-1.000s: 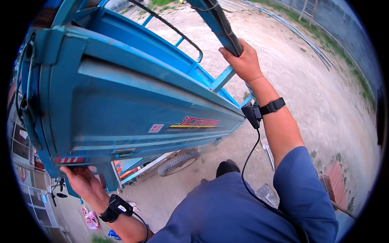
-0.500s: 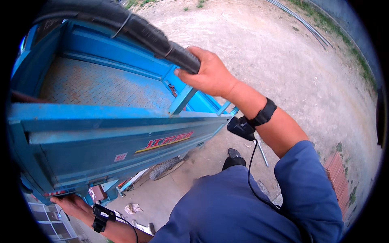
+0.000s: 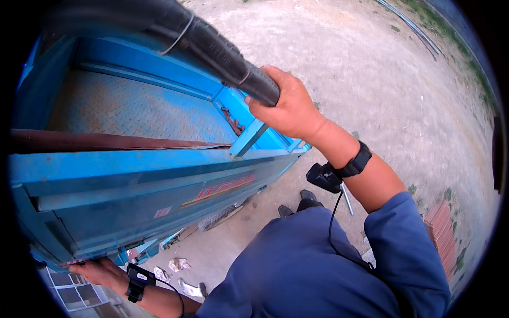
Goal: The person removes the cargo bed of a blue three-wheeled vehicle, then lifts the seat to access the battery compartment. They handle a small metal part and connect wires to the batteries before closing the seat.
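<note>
My right hand (image 3: 290, 108) is closed round the end of a thick black rubber-covered bar (image 3: 214, 53), bound with wire. The bar slants over a blue metal cargo bed (image 3: 119, 164). A short blue upright (image 3: 247, 139) on the bed's side rail stands just below this hand. At lower left, my left hand (image 3: 101, 271) lies against the bottom edge of the bed's side panel. Its visible fingers are stretched out along that edge, and part of the hand is hidden by the panel. Both wrists wear black straps with small devices and cables.
A dark red strip (image 3: 106, 141) runs inside the near wall. Beneath the bed is a tyre (image 3: 217, 218). On the ground lie crumpled pale scraps (image 3: 179, 264), a metal tube (image 3: 347, 199), stacked reddish bricks (image 3: 441, 233) and long pipes (image 3: 411, 26). My shoes (image 3: 307, 195) stand beside the bed.
The view has shifted slightly. The bar's end and my right hand sit further right and lower in the picture. More of the dark red strip and a second shoe now show.
</note>
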Demonstrator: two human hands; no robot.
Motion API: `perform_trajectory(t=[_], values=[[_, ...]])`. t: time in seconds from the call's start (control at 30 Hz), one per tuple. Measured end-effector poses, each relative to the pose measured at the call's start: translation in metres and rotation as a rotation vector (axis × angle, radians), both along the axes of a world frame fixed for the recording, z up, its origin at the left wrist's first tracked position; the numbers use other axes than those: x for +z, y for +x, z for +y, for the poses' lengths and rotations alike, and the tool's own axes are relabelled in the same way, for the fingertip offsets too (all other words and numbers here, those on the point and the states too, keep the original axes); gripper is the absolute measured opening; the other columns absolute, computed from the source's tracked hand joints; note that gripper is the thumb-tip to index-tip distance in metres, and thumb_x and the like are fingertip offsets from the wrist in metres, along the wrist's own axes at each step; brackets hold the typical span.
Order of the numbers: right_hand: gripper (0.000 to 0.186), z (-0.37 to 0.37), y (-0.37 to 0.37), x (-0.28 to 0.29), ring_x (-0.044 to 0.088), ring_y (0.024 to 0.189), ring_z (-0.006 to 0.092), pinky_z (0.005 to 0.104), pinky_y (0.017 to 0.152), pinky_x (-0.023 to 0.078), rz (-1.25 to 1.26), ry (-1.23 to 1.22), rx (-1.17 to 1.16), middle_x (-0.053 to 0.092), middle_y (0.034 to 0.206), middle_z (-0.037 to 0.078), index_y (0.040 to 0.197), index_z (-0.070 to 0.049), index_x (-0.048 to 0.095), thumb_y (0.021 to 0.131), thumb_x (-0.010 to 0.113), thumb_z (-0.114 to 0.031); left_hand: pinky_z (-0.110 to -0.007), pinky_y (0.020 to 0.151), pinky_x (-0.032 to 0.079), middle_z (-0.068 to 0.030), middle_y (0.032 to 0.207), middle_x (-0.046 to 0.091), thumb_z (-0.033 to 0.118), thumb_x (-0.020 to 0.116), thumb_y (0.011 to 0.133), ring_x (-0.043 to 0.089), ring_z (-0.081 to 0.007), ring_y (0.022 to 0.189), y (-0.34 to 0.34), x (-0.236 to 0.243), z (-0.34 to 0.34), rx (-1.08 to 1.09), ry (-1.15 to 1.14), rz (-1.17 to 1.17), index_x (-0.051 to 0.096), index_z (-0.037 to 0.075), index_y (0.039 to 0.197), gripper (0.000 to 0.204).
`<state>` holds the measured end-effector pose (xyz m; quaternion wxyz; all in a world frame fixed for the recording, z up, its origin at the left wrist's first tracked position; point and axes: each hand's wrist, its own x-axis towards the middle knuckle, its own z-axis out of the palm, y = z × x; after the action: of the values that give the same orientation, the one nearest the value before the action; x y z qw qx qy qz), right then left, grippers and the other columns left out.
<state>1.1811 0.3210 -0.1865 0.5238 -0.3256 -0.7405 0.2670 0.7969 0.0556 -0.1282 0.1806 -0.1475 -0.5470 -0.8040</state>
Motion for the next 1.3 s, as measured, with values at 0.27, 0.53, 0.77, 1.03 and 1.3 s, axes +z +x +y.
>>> perform_trajectory(t=[0.27,0.53,0.77,1.03,1.3], values=[[0.028,0.002,0.008,-0.003,0.057,0.072,0.0169,0.034,0.067,0.047,-0.027,-0.06,0.021,0.059,0.079,0.008,0.1,-0.003,0.062,0.078,0.07,-0.017,-0.046,0.103,0.045,-0.0192,0.138,0.047,0.038,0.038,0.107,0.051,-0.0278,0.114,0.016,0.003,0.005,0.041,-0.036,0.08,0.038,-0.003,0.137,0.051],[0.042,0.006,0.029,-0.011,0.061,0.082,0.0193,0.0351,0.072,0.048,-0.072,-0.132,0.133,0.061,0.09,0.011,0.108,-0.002,0.061,0.079,0.073,-0.031,-0.051,0.104,0.046,-0.0208,0.138,0.049,0.046,0.037,0.106,0.054,-0.0307,0.116,-0.021,-0.008,-0.004,0.045,-0.034,0.118,0.038,-0.004,0.141,0.061],[0.076,0.019,0.035,0.021,0.064,0.085,0.03,0.04,0.074,0.05,0.065,-0.033,0.324,0.062,0.087,0.018,0.106,0.003,0.06,0.076,0.071,-0.067,-0.047,0.103,0.047,-0.0203,0.137,0.048,0.042,0.034,0.107,0.054,-0.0292,0.116,0.014,0.004,0.016,-0.025,-0.012,0.177,0.042,-0.003,0.136,0.054],[0.069,0.03,0.042,0.026,0.058,0.08,0.0127,0.0288,0.072,0.049,0.366,-0.218,0.406,0.058,0.081,0.003,0.104,0.002,0.06,0.081,0.071,-0.062,-0.043,0.104,0.045,-0.0147,0.131,0.055,0.045,0.034,0.107,0.054,-0.0266,0.112,0.051,0.031,0.025,-0.009,0.011,0.194,0.046,-0.001,0.134,0.055],[0.079,0.072,0.096,-0.004,0.056,0.072,0.0153,0.0301,0.067,0.047,0.295,-0.175,0.263,0.059,0.08,0.007,0.104,0.0,0.058,0.089,0.042,-0.075,-0.039,0.093,0.048,-0.0097,0.121,0.061,0.044,0.037,0.106,0.059,-0.0226,0.106,0.081,0.032,0.059,-0.279,0.137,0.181,0.05,0.002,0.132,0.05]])
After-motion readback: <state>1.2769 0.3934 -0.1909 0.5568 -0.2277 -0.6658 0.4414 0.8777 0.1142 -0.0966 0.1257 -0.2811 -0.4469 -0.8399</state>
